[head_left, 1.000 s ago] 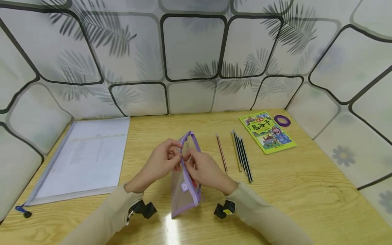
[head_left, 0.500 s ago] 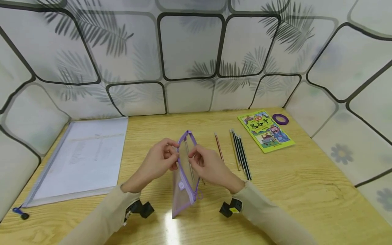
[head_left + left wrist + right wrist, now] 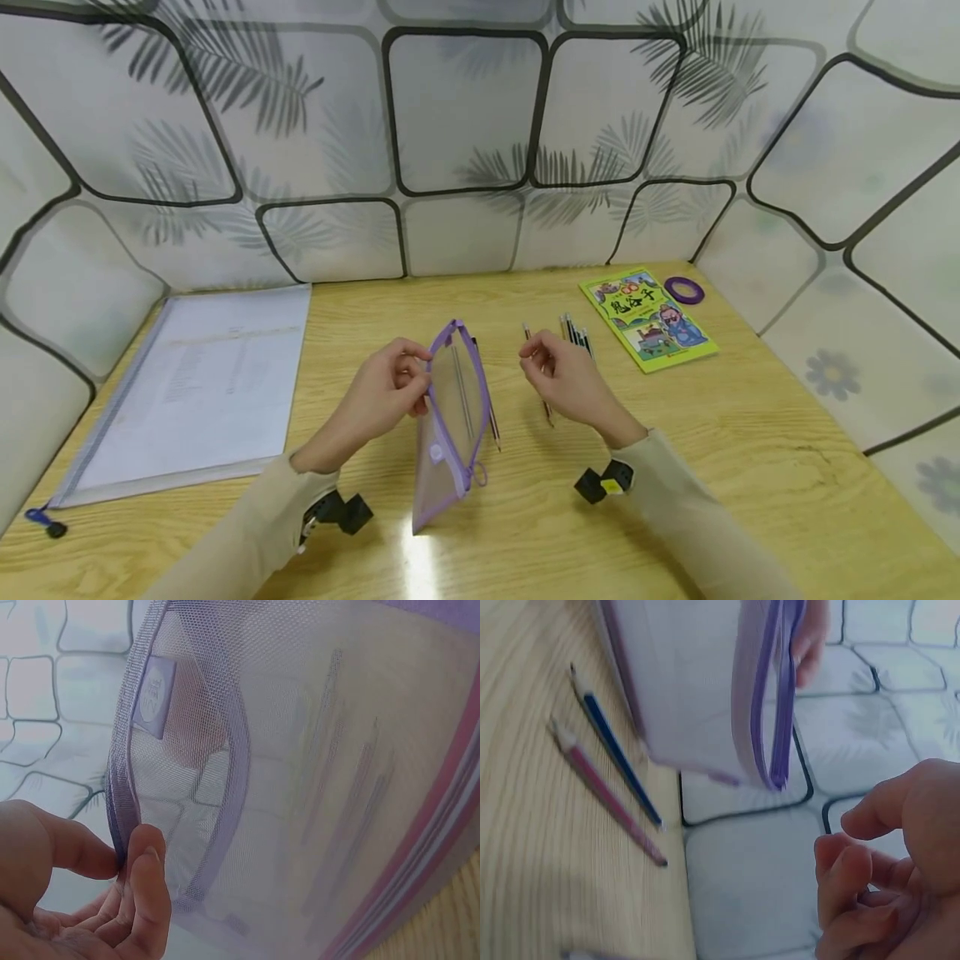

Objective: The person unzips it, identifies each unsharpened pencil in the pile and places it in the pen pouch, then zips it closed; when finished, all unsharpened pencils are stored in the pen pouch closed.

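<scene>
My left hand [image 3: 386,383] pinches the purple-trimmed rim of a see-through mesh zip pouch [image 3: 435,492], which stands upright with its mouth spread wide. In the left wrist view, thumb and index finger meet on the pouch's zip edge [image 3: 120,772]. Thin pencils [image 3: 461,392] show through the opening. My right hand [image 3: 566,379] hovers to the right of the pouch, fingers loosely curled and holding nothing. Beneath it lies a reddish pencil [image 3: 548,412]; a dark pencil [image 3: 492,421] lies close along the pouch's right side. The right wrist view shows a blue pencil [image 3: 619,750] and a pink pencil [image 3: 604,787] on the table.
Several dark pencils [image 3: 576,333] lie behind my right hand, partly hidden by it. Farther right are a green picture book [image 3: 648,321] and a purple tape roll [image 3: 684,290]. A clear document sleeve with papers [image 3: 202,392] lies left. A patterned curtain [image 3: 465,233] borders the table.
My right hand has come away from the pouch and moved right, over the pencils. The pouch's mouth has widened, and the dark pencil beside it shows more fully. My left hand keeps its pinch.
</scene>
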### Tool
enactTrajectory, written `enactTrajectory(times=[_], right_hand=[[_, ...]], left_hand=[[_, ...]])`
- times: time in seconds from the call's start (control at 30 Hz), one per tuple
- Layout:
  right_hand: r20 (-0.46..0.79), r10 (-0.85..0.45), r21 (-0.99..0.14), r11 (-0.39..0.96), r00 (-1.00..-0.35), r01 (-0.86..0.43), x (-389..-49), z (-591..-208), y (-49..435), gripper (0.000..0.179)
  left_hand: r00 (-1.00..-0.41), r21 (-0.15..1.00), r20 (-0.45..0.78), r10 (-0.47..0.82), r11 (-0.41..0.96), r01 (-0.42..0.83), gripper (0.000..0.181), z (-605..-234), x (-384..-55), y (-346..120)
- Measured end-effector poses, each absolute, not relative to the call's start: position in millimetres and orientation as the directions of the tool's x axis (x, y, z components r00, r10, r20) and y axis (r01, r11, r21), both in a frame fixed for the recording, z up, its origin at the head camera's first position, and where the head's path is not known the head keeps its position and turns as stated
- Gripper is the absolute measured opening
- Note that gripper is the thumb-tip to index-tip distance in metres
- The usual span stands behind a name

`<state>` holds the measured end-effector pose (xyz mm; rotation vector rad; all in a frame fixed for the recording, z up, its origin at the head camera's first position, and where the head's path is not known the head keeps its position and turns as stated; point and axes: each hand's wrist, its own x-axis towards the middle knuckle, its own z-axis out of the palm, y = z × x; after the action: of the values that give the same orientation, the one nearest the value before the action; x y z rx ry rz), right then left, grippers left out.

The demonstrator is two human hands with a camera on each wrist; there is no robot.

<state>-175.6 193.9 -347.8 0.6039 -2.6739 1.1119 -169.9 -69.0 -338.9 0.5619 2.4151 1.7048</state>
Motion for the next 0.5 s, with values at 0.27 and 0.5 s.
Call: enactTrajectory(times=[0.27, 0.5], right_hand=[[0.243, -0.220, -0.591, 0.739, -0.945, -0.324, -200.0, -362.7, 224.7, 0.017], [0.139, -0.154, -0.541, 0.816, -0.978, -0.205, -214.5, -378.5, 250.4, 0.020]], left_hand=[[-0.928, 0.933, 0.102, 0.359, 0.290, 0.215, 0.023, -341.1, -171.3, -73.0], [-0.932, 0.933, 0.103, 0.348, 0.290, 0.212, 0.024, -340.5, -173.0, -72.6]])
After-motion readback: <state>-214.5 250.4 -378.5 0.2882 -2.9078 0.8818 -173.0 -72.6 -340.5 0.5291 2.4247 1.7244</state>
